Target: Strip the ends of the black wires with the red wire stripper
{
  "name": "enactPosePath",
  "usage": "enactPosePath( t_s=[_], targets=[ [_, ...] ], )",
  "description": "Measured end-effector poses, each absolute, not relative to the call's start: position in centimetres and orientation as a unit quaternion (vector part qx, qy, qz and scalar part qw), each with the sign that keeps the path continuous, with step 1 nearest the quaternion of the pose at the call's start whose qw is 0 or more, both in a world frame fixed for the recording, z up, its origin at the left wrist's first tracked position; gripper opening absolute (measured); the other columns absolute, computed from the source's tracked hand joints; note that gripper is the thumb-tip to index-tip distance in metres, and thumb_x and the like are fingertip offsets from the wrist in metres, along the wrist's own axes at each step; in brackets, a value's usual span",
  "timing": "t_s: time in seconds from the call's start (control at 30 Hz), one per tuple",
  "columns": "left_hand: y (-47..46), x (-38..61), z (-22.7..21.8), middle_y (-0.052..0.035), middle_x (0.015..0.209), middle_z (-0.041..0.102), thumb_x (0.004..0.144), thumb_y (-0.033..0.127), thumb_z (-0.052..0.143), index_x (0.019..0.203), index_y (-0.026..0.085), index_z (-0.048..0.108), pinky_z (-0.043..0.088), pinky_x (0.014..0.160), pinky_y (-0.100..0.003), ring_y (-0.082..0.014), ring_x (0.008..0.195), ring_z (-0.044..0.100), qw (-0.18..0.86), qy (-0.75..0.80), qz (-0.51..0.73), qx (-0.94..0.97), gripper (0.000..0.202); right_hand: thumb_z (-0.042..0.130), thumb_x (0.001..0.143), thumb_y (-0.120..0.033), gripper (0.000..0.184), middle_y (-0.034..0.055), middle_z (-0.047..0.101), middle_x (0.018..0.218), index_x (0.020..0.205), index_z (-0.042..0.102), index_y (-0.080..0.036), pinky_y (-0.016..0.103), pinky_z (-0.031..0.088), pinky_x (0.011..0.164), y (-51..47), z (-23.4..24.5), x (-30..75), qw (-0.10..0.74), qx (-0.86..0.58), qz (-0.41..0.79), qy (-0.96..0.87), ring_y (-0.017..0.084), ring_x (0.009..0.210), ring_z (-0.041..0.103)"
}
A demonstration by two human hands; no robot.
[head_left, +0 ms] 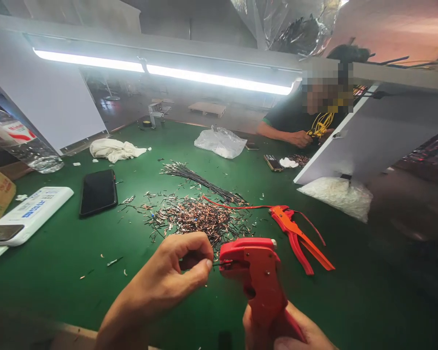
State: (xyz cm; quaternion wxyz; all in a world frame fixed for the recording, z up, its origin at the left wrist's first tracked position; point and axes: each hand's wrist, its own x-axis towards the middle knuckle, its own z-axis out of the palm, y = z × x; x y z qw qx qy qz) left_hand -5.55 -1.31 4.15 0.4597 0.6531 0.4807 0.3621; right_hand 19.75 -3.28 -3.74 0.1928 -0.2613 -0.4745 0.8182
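Between the thumb and forefinger of my left hand (175, 272) is pinched a thin black wire (216, 264), whose end reaches into the jaws of a red wire stripper (259, 262). My right hand (295, 325) is wrapped round the stripper's handles near the bottom of the view. Behind the two hands lies a heap of short black and copper wire scraps (200, 218). Beyond that heap rests a bundle of black wires (200, 181) with bare silvery ends. A second wire stripper (299, 238), red and orange, lies to the right with a red wire beside it.
On the left of the green table (58, 272) are a black phone (98, 193), a white power bank (32, 214), a plastic bottle (25, 141) and a white cloth (117, 149). A clear plastic bag (221, 142) lies farther back. Behind the right panel (372, 131), a person holds yellow wires (323, 124).
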Motion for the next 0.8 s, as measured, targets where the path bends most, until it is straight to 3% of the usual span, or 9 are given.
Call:
enactPosePath(
  t_s=[0.23, 0.43, 0.6, 0.7, 0.8],
  targets=[
    [-1.6, -5.9, 4.4, 0.0046, 0.058, 0.04, 0.074, 0.026, 0.049, 0.062, 0.021, 0.048, 0.027, 0.05, -0.025, -0.0109, 0.056, 0.035, 0.459, 0.48, 0.339, 0.666, 0.013, 0.074, 0.079, -0.06, 0.047, -0.0027, 0.048, 0.062, 0.076, 0.063, -0.015, 0.024, 0.036, 0.058, -3.2, -3.8, 19.7, 0.171, -0.27, 0.801, -0.507, 0.01, 0.058, 0.037],
    [-2.0, -6.1, 4.2, 0.0043, 0.058, 0.044, 0.078, 0.028, 0.053, 0.063, 0.02, 0.051, 0.028, 0.05, -0.025, -0.0109, 0.055, 0.038, 0.495, 0.476, 0.348, 0.638, 0.016, 0.074, 0.078, -0.064, 0.05, -0.004, 0.044, 0.062, 0.076, 0.06, -0.016, 0.024, 0.03, 0.054, -3.6, -4.2, 19.8, 0.178, -0.282, 0.787, -0.518, 0.009, 0.056, 0.032],
    [-2.2, -6.7, 3.1, 0.0011, 0.065, 0.056, 0.083, 0.034, 0.06, 0.072, 0.018, 0.064, 0.036, 0.057, -0.025, -0.0128, 0.063, 0.047, 0.484, 0.49, 0.359, 0.629, 0.019, 0.073, 0.076, -0.067, 0.056, -0.0083, 0.029, 0.056, 0.062, 0.044, -0.021, 0.027, 0.024, 0.051, -4.1, -4.9, 19.4, 0.219, -0.308, 0.777, -0.503, 0.008, 0.053, 0.022],
    [-2.0, -6.6, 2.1, 0.0027, 0.063, 0.052, 0.083, 0.037, 0.063, 0.079, 0.018, 0.066, 0.034, 0.054, -0.025, -0.0121, 0.059, 0.044, 0.484, 0.506, 0.378, 0.606, 0.019, 0.067, 0.08, -0.068, 0.054, -0.0086, 0.03, 0.057, 0.068, 0.041, -0.023, 0.025, 0.025, 0.049, -4.1, -5.1, 19.0, 0.246, -0.319, 0.788, -0.465, 0.009, 0.052, 0.024],
    [-1.3, -6.3, 1.1, 0.0046, 0.058, 0.048, 0.086, 0.036, 0.062, 0.076, 0.019, 0.066, 0.029, 0.049, -0.025, -0.0105, 0.053, 0.038, 0.457, 0.509, 0.413, 0.601, 0.02, 0.063, 0.08, -0.068, 0.052, -0.0036, 0.046, 0.062, 0.081, 0.054, -0.017, 0.023, 0.031, 0.051, -3.7, -4.5, 18.7, 0.258, -0.248, 0.828, -0.432, 0.01, 0.053, 0.04]
  ],
)
